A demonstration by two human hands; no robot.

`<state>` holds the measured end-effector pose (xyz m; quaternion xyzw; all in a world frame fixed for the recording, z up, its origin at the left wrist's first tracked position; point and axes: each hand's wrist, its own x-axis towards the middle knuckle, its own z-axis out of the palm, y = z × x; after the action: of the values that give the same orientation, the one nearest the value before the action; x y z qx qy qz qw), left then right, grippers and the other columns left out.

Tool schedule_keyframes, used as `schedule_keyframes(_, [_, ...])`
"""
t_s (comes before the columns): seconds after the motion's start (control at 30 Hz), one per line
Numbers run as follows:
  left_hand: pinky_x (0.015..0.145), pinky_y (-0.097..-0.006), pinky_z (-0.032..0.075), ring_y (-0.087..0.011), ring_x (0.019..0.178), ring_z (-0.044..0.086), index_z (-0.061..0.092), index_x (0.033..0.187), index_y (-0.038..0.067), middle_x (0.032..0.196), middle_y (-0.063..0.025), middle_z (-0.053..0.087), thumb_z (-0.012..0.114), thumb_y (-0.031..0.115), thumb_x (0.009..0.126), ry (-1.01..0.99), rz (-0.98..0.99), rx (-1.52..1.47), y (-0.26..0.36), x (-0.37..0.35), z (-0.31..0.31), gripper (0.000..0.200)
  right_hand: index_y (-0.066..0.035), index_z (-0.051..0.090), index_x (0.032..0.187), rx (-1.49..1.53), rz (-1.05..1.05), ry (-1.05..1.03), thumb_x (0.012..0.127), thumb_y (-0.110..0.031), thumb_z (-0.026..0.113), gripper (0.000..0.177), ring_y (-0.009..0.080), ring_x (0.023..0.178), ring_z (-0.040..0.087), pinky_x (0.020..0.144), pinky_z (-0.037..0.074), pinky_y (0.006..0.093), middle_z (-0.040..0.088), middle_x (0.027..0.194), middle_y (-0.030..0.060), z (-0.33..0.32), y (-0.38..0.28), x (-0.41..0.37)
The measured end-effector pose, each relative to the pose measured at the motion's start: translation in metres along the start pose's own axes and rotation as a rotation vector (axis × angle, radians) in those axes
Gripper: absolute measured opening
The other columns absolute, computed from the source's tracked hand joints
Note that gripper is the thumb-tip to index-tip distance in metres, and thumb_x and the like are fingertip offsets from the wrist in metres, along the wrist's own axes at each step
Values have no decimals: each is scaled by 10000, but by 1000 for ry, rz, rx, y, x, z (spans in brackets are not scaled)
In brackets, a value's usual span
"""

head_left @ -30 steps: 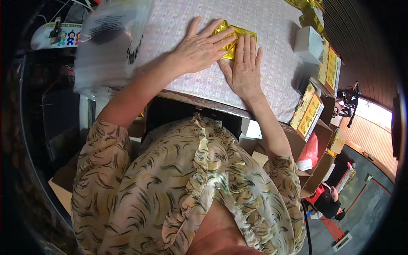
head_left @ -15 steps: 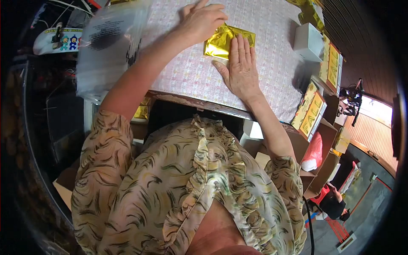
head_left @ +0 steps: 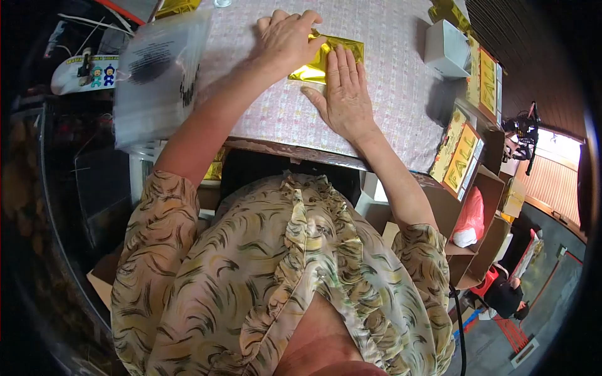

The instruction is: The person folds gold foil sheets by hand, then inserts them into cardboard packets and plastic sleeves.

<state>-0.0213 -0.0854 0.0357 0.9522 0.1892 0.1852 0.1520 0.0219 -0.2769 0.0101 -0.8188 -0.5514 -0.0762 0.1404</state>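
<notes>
A shiny gold foil packet [head_left: 311,73] lies flat on the patterned tablecloth [head_left: 263,116]. My right hand [head_left: 348,94] rests over its right part, fingers straight and flat on the foil, thumb spread out on the cloth. At the packet's upper left corner is my left hand [head_left: 285,42], its fingers bent and spread, with the thumb reaching over the foil's edge. The left fingertips are partly hidden; no grip on the foil shows.
Clear plastic bags [head_left: 150,81] are stacked at the table's left. A white box [head_left: 446,50] and gold foil [head_left: 453,15] stand at the right, near boxes marked FALL [head_left: 463,156]. A pink bag [head_left: 469,216] sits in a shelf. Another person [head_left: 505,294] is farther off.
The view has shifted slightly, so the packet and both hands appear a little further left. The left thumb now lies lower over the packet's edge; the right hand stays flat on it.
</notes>
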Motion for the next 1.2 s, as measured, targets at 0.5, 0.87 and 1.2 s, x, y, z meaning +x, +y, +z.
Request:
schedule_keyframes(0.5, [983, -455, 404, -237, 1067, 671, 745, 1245, 255, 1060, -27, 784, 796, 366, 836, -44, -215, -273, -4, 6, 22, 427, 121, 278, 1546, 16, 21, -19, 1016, -617, 473, 929, 420, 1539, 242, 1260, 171, 537, 321, 1606, 304, 1, 1, -1])
schedule_keyframes(0.87, [926, -457, 435, -263, 949, 706, 810, 1105, 254, 971, -41, 777, 748, 401, 878, 118, -149, -155, 2, -7, 13, 277, 121, 293, 1541, 15, 18, -2, 1021, -616, 466, 919, 414, 1533, 263, 1256, 183, 540, 335, 1599, 302, 0, 0, -1])
schedule_keyframes(1.2, [973, -426, 512, -326, 1024, 677, 753, 1232, 239, 1065, -71, 741, 645, 200, 966, -60, 249, -88, -48, 34, -5, 289, 124, 283, 1541, 18, -6, -4, 1021, -609, 480, 920, 435, 1526, 265, 1252, 195, 545, 316, 1602, 317, -2, 0, 0])
